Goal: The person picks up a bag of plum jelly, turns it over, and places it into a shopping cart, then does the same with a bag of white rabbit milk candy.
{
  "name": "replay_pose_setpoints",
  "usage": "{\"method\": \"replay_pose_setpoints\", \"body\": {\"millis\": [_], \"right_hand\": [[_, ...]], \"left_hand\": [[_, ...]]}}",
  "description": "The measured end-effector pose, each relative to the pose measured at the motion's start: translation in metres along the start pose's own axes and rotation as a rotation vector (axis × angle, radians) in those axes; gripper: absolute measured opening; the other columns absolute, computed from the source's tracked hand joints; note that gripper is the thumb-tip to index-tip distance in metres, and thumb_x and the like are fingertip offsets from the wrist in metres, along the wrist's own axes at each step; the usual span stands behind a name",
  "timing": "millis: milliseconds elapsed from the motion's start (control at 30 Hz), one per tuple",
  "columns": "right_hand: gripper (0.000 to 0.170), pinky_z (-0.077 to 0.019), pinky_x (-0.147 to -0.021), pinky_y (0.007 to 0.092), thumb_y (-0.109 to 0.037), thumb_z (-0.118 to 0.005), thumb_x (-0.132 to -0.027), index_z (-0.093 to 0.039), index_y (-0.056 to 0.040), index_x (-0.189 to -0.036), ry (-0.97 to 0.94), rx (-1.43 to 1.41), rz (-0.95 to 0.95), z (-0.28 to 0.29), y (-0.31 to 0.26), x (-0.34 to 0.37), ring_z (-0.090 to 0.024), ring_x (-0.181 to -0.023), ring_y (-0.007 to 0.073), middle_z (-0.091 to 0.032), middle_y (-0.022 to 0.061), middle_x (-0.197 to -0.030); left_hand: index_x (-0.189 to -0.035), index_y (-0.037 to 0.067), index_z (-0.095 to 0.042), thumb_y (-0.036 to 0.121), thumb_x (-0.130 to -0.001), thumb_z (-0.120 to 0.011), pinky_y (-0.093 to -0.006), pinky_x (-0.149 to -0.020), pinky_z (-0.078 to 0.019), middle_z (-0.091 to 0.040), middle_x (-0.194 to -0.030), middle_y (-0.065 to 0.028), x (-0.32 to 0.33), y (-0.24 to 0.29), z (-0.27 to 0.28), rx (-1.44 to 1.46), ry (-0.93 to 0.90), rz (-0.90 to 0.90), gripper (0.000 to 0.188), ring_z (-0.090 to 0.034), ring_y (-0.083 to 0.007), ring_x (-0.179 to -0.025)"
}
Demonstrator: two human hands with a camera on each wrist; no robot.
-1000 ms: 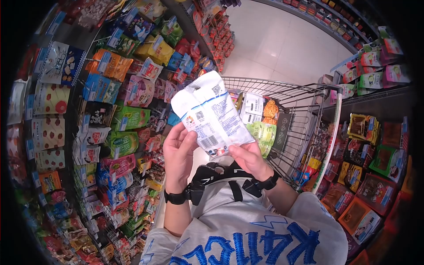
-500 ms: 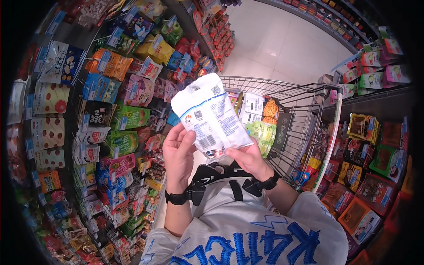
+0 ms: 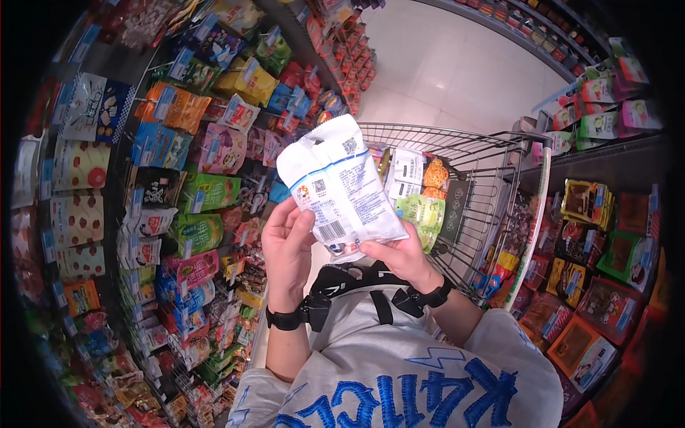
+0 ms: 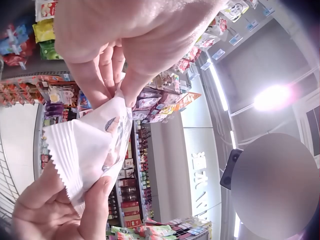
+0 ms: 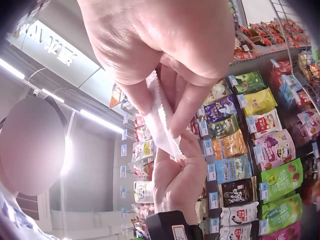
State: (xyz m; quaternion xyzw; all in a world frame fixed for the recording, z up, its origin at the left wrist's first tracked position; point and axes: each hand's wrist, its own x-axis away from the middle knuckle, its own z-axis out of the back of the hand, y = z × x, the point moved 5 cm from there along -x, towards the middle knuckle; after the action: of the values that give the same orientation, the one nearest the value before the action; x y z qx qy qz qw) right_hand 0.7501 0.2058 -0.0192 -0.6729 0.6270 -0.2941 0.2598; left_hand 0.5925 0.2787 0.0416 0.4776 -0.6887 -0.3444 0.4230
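Observation:
In the head view a white snack bag [image 3: 342, 189] with a blue stripe, printed text and a barcode is held up in front of the chest, its back side showing. My left hand [image 3: 287, 239] pinches its lower left side, thumb over the printed face. At the lower right corner my right hand [image 3: 401, 257] grips it, thumb lying on the front. Seen end-on in the left wrist view, the bag [image 4: 92, 142] has a crimped, zigzag edge between both hands. The right wrist view shows the bag [image 5: 162, 120] edge-on, with fingers on either side.
A wire shopping cart [image 3: 492, 171] stands ahead to the right, holding several packets, among them a green one [image 3: 421, 214]. Hanging snack bags fill the shelf on the left [image 3: 207, 192]. Boxed and bagged goods [image 3: 589, 271] line the right side. Pale floor [image 3: 435, 64] lies beyond.
The right thumb has slid a little left and down along the bag's lower edge. The bag has shifted slightly; both hands keep hold of it.

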Motion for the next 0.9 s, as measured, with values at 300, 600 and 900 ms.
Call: {"method": "replay_pose_setpoints", "body": {"millis": [300,600,900], "right_hand": [[0.041,-0.0488,-0.088,0.0262,-0.005,-0.070,-0.086,-0.056,0.0036,-0.123,0.014,0.070,0.002,0.003,-0.004,0.000,-0.060,-0.101,0.0108,-0.065,0.0069,-0.113],[0.039,-0.0489,-0.087,0.0259,-0.005,-0.070,-0.086,-0.057,0.0040,-0.122,0.021,0.064,-0.001,0.008,-0.002,0.001,-0.061,-0.100,0.0107,-0.065,0.0074,-0.112],[0.039,-0.0487,-0.087,0.0256,-0.007,-0.071,-0.086,-0.057,0.0039,-0.121,0.026,0.066,0.001,0.010,-0.002,0.003,-0.061,-0.099,0.0108,-0.066,0.0072,-0.111]], "left_hand": [[-0.123,-0.004,-0.053,0.004,-0.092,-0.061,-0.0325,-0.084,-0.0560,-0.066,-0.112,-0.0137,-0.002,0.000,-0.006,-0.008,-0.013,-0.003,0.033,-0.066,-0.0178,-0.097],[-0.123,-0.003,-0.054,0.003,-0.092,-0.061,-0.0341,-0.085,-0.0552,-0.066,-0.112,-0.0139,-0.001,-0.001,-0.008,-0.021,-0.043,-0.019,0.032,-0.066,-0.0184,-0.098],[-0.123,-0.001,-0.055,0.004,-0.092,-0.062,-0.0308,-0.083,-0.0537,-0.067,-0.106,-0.0098,0.003,0.000,-0.017,-0.041,-0.042,-0.014,0.032,-0.065,-0.0150,-0.094]]}}
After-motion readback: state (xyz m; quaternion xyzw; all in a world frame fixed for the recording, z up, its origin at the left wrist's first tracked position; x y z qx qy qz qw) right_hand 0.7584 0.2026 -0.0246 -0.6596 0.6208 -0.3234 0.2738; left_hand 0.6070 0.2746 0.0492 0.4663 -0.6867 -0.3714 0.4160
